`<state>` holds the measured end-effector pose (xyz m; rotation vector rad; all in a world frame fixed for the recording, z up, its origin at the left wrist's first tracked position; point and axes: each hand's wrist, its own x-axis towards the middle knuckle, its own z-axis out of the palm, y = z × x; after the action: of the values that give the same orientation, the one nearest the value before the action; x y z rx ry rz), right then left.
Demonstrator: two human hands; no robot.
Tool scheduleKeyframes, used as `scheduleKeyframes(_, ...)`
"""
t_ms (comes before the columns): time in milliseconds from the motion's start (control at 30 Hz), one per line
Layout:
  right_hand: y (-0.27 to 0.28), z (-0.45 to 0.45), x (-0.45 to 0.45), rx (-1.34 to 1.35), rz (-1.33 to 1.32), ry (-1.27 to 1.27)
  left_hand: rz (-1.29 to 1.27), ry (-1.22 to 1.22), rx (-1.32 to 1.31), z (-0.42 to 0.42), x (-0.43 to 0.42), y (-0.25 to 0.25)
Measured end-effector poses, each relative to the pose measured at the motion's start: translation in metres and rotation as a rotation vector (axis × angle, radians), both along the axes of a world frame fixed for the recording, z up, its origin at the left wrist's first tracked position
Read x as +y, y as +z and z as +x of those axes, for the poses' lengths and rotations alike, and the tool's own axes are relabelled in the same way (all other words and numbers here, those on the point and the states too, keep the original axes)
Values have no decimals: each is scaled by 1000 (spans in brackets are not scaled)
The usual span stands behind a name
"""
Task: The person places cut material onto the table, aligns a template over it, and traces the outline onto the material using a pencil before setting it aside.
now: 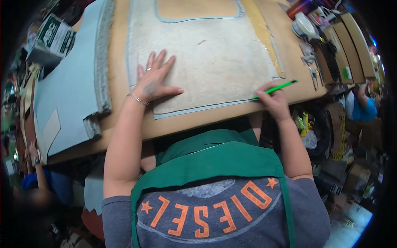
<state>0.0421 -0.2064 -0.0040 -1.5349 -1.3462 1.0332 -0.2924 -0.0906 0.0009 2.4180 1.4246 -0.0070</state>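
Note:
A large whitish template (206, 62) with a cut-out at its far side lies on light blue material (190, 110), which shows as a strip along its near and left edges. My left hand (156, 78) is spread flat on the left part of the template, fingers apart. My right hand (273, 101) grips a green pen (282, 86), its tip at the template's near edge by the right corner. A dark line runs along the near edge. Yellow tape (264, 37) covers the template's right side.
On the left lies a stack of light blue sheets (74, 91) and a green-white box (53, 37). Scissors (315, 76), a plastic-wrapped roll (305, 25) and cardboard boxes (343, 47) stand right. Other people are at the far left (37, 165) and far right (364, 105).

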Motion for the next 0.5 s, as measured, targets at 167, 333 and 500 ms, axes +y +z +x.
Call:
scheduleKeyframes(167,15,91,-33,137,246,-465,-8,14,-14,3,-2,5)
scheduleKeyframes(333,7,80,-2,318,332,-437,13,-92,-72,52,-5,18)
scheduleKeyframes(500,-24,68,36,296,294,-443,102,-425,-90,155,-31,15)
